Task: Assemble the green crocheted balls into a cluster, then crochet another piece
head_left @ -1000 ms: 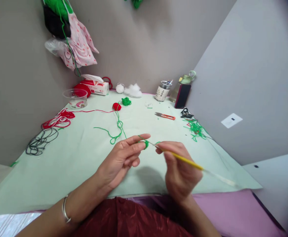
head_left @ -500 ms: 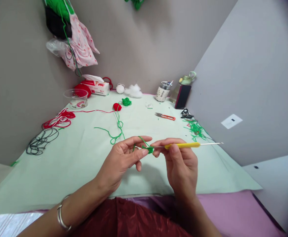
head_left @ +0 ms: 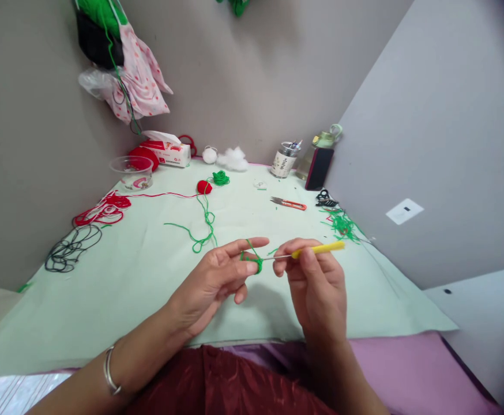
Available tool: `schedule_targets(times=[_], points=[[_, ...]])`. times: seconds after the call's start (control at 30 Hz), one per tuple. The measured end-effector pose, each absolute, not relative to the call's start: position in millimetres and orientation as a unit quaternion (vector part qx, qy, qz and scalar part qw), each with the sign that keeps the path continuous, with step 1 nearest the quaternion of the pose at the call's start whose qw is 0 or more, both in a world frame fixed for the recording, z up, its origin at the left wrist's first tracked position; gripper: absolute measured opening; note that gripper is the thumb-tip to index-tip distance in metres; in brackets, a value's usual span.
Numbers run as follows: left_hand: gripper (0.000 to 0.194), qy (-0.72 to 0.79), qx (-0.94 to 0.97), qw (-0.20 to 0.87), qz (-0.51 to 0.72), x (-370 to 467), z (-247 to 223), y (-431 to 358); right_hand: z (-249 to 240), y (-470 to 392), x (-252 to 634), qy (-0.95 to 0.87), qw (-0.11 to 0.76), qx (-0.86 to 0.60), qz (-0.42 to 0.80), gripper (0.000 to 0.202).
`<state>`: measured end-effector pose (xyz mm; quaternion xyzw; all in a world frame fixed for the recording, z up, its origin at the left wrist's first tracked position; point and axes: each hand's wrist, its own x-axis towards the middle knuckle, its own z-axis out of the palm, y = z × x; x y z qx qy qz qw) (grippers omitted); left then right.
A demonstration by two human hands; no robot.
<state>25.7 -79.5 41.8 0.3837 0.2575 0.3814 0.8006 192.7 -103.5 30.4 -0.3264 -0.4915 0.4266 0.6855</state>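
My left hand (head_left: 217, 276) pinches a small piece of green crochet work (head_left: 258, 265) between thumb and fingers. Green yarn (head_left: 252, 248) runs up from the piece and loops over the raised index finger. My right hand (head_left: 316, 282) is closed on the yellow handle of a crochet hook (head_left: 321, 249). The hook's thin metal shaft points left and its tip meets the green piece, where stitches hide it. Behind my left hand, a loose strand of green yarn (head_left: 209, 219) lies on the pale green tablecloth (head_left: 148, 311).
Orange-handled thread snips (head_left: 289, 203) lie beyond my hands. Farther back are a red ball (head_left: 204, 187), a green yarn bundle (head_left: 221, 178), white stuffing (head_left: 233, 159) and a pen can (head_left: 284, 160). A phone (head_left: 320, 169) leans on a bottle (head_left: 308, 158). Left sit a plastic tub (head_left: 131, 173) and dark cord (head_left: 72, 248).
The crochet hook has turned, its right end now tilted up and its far metal end blurred from view. My right hand has drawn slightly away, showing more shaft beside the green piece.
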Motion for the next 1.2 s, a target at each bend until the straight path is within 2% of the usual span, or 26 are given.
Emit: schedule_targets(times=[0.17,0.33,0.4,0.77,0.97,1.2], points=[[0.031,0.254,0.405,0.783,0.398,28,40,-80,31,-102,193,-0.480,0.672,-0.313,0.469,0.022],[0.034,0.279,0.473,0.711,0.438,31,37,-83,27,-108,184,-0.574,0.664,-0.343,0.334,0.019],[0.033,0.293,0.490,0.693,0.441,30,37,-83,26,-109,184,-0.581,0.664,-0.348,0.316,0.020],[0.024,0.329,0.520,0.658,0.434,23,38,-82,28,-105,191,-0.558,0.670,-0.313,0.376,0.025],[0.024,0.361,0.545,0.613,0.444,24,40,-83,31,-116,191,-0.657,0.635,-0.359,0.191,0.024],[0.029,0.374,0.564,0.538,0.502,30,39,-90,25,-118,188,-0.751,0.570,-0.333,0.010,0.025]])
